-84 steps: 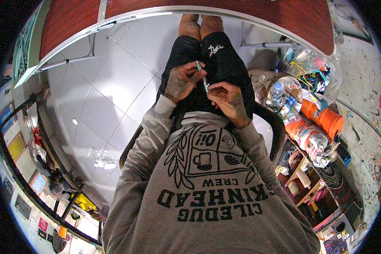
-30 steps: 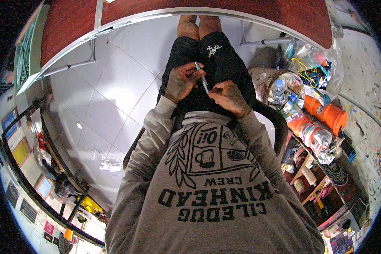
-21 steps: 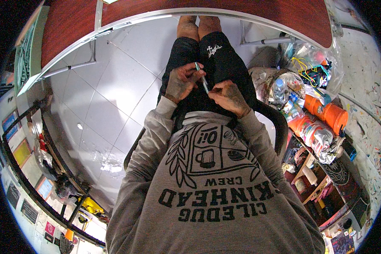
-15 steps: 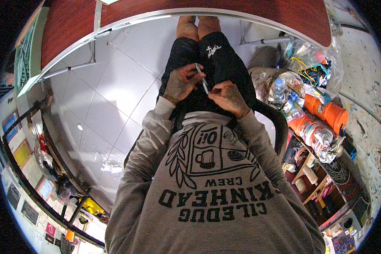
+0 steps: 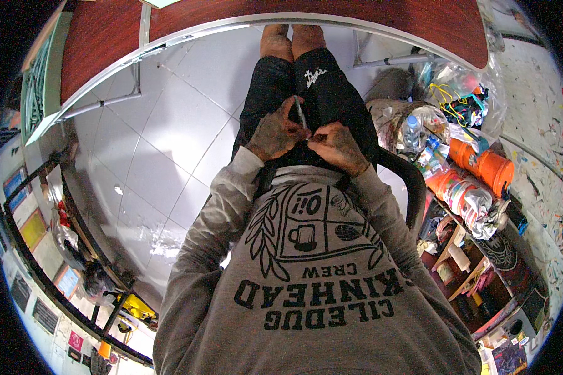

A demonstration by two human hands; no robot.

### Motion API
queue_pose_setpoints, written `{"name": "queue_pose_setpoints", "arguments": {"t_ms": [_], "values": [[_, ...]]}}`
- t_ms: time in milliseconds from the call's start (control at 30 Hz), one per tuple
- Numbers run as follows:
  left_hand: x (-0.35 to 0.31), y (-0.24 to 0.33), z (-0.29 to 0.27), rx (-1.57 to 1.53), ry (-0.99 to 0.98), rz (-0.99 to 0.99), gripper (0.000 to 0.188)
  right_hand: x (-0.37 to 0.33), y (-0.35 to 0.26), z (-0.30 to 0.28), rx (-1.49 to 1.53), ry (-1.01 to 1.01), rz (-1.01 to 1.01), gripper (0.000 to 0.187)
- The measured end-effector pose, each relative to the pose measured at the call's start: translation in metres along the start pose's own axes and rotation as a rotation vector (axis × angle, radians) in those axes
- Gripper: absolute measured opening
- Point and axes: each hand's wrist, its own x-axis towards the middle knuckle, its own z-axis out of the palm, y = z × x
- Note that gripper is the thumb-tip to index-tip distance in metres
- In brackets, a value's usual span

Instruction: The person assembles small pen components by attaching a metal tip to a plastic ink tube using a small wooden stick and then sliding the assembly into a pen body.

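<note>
Above my lap, both hands meet at a slim, pale, pen-like stick (image 5: pixel 301 112). My left hand (image 5: pixel 275 132) is closed, with its thumb and fingers around the stick's lower part; the far end points up toward the table. Close beside it, my right hand (image 5: pixel 336 145) is closed in a pinch at the stick's near end, its fingertips almost touching the left ones. The fingers partly cover the stick, so its exact kind does not show. Beneath the hands lie my black shorts (image 5: pixel 263 94).
A dark red table (image 5: pixel 306 19) with a pale metal edge spans the front. At its left end is a pale green tray (image 5: pixel 53 69) of thin rods. On the right stand a bag of waste (image 5: pixel 463 94), orange containers (image 5: pixel 481 165) and a cluttered shelf (image 5: pixel 475 281). A black chair arm (image 5: pixel 413 187) curves by my right side.
My left hand has slid down and right along the stick, closer to my right hand. The stick now stands more upright. My right hand has barely moved.
</note>
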Motion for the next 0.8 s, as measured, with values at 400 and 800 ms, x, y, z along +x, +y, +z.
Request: {"name": "queue_pose_setpoints", "arguments": {"t_ms": [400,800], "values": [[-0.001,-0.012,0.012,-0.149,0.151,0.059,0.093,-0.005,0.002,0.012,0.029,0.131,-0.02,0.029],[0.007,-0.015,0.007,-0.27,0.119,0.054,0.085,-0.013,-0.032,-0.002,0.116,0.109,0.146,0.033]]}}
